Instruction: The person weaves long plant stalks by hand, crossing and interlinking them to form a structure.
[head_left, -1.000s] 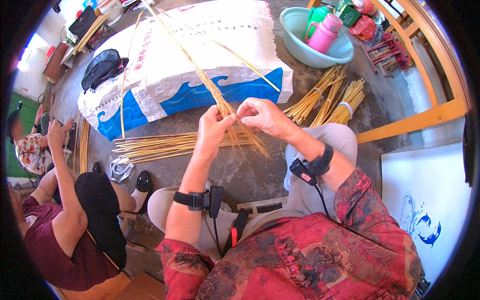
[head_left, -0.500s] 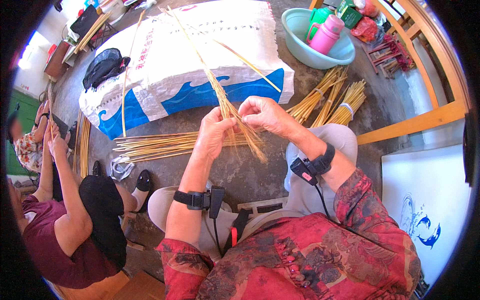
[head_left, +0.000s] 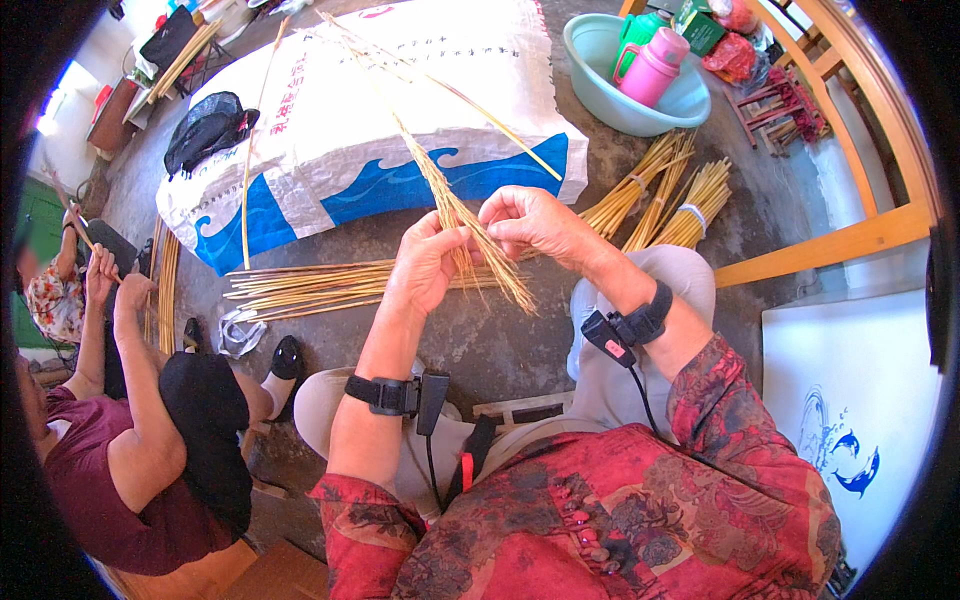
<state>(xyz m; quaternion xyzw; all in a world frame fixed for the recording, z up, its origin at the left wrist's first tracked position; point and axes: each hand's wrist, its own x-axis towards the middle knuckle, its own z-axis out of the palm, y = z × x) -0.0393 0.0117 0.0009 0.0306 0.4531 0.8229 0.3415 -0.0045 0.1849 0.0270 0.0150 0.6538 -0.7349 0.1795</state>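
Seated person, red patterned shirt, both forearms reaching forward over the knees. Black strap devices on each wrist.

Left hand (head_left: 425, 268) closed around a bunch of straw stalks (head_left: 455, 215), fingers curled, thumb toward the right hand. Right hand (head_left: 530, 222) closed too, fingertips pinching the same bunch just beside the left hand; the two hands touch or nearly touch at the stalks. Bunch is held above the floor, tilted: the long thin ends run up and away over the woven sack (head_left: 400, 110), the short ends fan out below the hands toward the right knee.

Woven sack is white with a blue wave band, spread flat on the concrete floor (head_left: 500, 345) ahead of the person. A black bag (head_left: 205, 130) lies on the sack's left part. One long single stalk lies across the sack's left side.

Loose straw pile (head_left: 310, 285) lies on the floor along the sack's near edge, under and left of the hands. Tied straw bundles (head_left: 670, 195) lie off the sack's right corner. Beyond them a pale green basin (head_left: 600, 90) holds a pink jug (head_left: 655, 65).

Another person (head_left: 120, 420) sits at left, maroon top, arms raised, holding a stalk.
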